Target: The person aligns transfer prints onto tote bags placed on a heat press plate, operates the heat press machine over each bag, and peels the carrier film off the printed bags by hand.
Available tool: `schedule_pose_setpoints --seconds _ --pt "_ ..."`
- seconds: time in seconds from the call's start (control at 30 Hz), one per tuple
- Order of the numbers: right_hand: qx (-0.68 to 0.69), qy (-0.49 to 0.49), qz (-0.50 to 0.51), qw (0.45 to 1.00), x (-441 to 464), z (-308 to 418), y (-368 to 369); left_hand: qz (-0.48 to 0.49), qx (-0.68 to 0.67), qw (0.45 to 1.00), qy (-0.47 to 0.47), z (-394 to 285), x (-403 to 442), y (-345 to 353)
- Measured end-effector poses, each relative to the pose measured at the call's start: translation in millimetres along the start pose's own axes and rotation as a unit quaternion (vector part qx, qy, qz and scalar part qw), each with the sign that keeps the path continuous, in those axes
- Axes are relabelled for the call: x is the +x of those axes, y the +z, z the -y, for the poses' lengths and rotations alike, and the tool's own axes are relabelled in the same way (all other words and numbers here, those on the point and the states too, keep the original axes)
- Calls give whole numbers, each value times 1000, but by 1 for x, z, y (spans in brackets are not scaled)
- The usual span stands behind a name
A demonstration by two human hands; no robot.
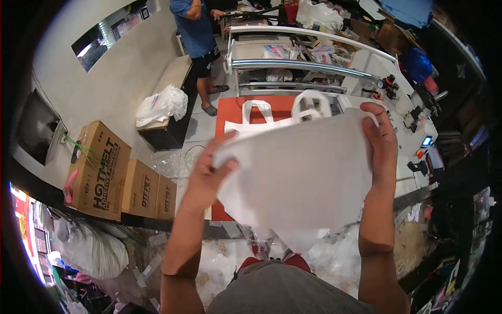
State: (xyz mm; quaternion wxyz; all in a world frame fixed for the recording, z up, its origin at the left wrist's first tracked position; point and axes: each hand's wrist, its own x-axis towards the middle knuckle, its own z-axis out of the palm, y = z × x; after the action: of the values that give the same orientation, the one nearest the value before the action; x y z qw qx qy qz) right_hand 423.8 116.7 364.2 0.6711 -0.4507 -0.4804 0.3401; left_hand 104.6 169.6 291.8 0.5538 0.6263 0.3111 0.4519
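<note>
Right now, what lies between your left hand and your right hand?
In the head view, a pale, sheet-like piece fills the stretch between the left hand and the right hand, each holding one side of it.

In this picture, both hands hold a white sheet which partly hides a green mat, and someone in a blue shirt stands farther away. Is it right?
Not entirely: the head view shows that the mat is orange-red. The left hand and right hand do hold the white sheet, and the person in blue stands farther away.
</note>
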Motion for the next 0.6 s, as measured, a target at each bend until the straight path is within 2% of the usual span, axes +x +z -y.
schedule_pose_setpoints --seconds 0.07,0.1,0.13,0.2,0.23,0.3,0.33,0.37,0.4,0.43,0.47,0.5,0.57,0.6 --pt "-42 -21 -15 999 -2 -6 1 -133 -54 985 91 -25 2 -14" --pt "-44 -22 4 999 -1 -18 -1 -135 -52 985 91 -25 8 -20" --pt "-45 -20 26 998 0 -34 -2 -158 68 978 119 -23 15 -25" --pt "-215 0 18 976 24 -73 4 -171 259 938 153 -5 36 -35" --pt "-315 26 16 949 38 -83 11 -161 308 928 138 15 53 -44" --pt "-340 3 46 939 79 -132 2 -164 308 923 165 22 82 -53" --pt "-354 -50 5 934 79 -105 16 -169 304 917 195 9 90 -49" --pt "-366 -104 -33 924 82 -74 26 -231 333 888 219 -4 91 -49" --pt "-385 -207 -101 894 72 -36 40 -291 360 854 237 -41 80 -37" --pt "-358 -303 -128 874 57 1 52 -328 307 852 269 -75 60 -23" --pt "-240 -399 -127 876 45 16 53 -364 253 844 303 -95 46 -14" --pt "-238 -402 -127 875 43 10 52 -365 253 842 306 -89 47 -17" --pt "-245 -333 -95 905 40 -28 44 -349 266 785 438 -48 47 -32" --pt "-248 -298 -81 918 37 -56 37 -339 471 742 334 5 46 -50"
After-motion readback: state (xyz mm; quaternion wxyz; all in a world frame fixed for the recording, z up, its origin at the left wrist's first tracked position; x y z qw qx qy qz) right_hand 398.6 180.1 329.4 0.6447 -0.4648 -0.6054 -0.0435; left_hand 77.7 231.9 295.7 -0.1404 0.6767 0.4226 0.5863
